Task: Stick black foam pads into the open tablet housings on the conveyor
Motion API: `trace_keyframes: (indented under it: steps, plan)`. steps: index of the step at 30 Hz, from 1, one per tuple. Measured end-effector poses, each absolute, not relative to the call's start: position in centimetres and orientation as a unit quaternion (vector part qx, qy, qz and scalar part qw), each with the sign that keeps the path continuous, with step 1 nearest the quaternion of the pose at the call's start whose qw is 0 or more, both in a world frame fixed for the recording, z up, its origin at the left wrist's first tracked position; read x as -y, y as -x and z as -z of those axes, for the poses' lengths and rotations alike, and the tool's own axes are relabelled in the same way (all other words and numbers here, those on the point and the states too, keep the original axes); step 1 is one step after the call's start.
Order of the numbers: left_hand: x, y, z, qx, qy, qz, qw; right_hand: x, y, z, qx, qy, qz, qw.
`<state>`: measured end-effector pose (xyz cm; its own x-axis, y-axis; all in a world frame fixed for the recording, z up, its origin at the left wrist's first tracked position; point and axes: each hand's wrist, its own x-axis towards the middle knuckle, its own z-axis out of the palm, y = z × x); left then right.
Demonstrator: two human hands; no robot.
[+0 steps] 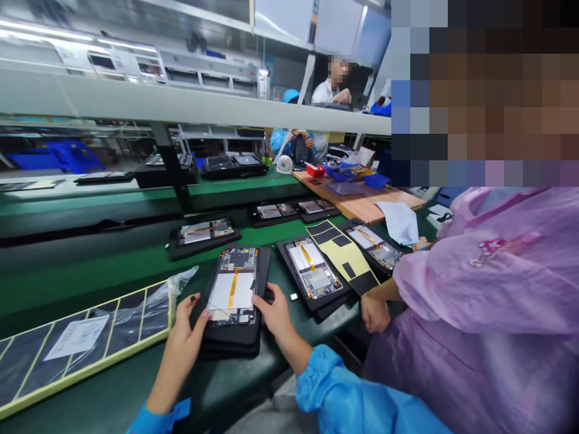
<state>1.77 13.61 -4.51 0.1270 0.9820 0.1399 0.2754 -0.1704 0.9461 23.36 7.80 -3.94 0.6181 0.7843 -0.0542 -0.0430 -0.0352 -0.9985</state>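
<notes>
An opened tablet (232, 290), its circuit board, white battery and orange ribbon cable exposed, lies on a stack of black foam pads (226, 348) at the near edge of the bench. My left hand (183, 330) grips its lower left side, thumb on the edge; a small dark bit shows at the index fingertip. On the right edge rests the thumb of my right hand (278, 313), with the fingers curled behind the tablet or pad, partly hidden. To the right, a second opened tablet (312, 268) sits on its own black pads, with a small silver piece (294, 296) nearby.
A strip of black stickers in plastic wrap (90, 337) lies at left. A yellow-backed sticker sheet (344, 256) overlaps the pads at right. More opened tablets (205, 232) stand farther back. A co-worker in a purple smock (488, 301) is close on my right. A shelf beam (190, 99) crosses ahead.
</notes>
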Motion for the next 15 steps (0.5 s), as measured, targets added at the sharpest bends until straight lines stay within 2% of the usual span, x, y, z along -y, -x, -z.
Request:
trace_keyframes:
  steps: [6, 10, 12, 15]
  plan:
    - [-10.8, -3.7, 4.2, -0.482, -0.558, -0.481, 0.474, -7.1, -24.4, 1.5, 0.275, 0.596, -0.324, 0.681]
    - [-8.2, -6.1, 2.4, -0.447, -0.47, -0.55, 0.525, -7.0, -27.1, -1.1, 0.248, 0.529, -0.408, 0.702]
    - [-8.1, -6.7, 1.0, -0.408, -0.447, -0.581, 0.544, -8.9, -29.0, -2.9, 0.218, 0.514, -0.451, 0.696]
    - [-10.3, -5.9, -0.3, -0.386, -0.488, -0.591, 0.513, -15.7, -31.3, -5.9, 0.212, 0.533, -0.45, 0.684]
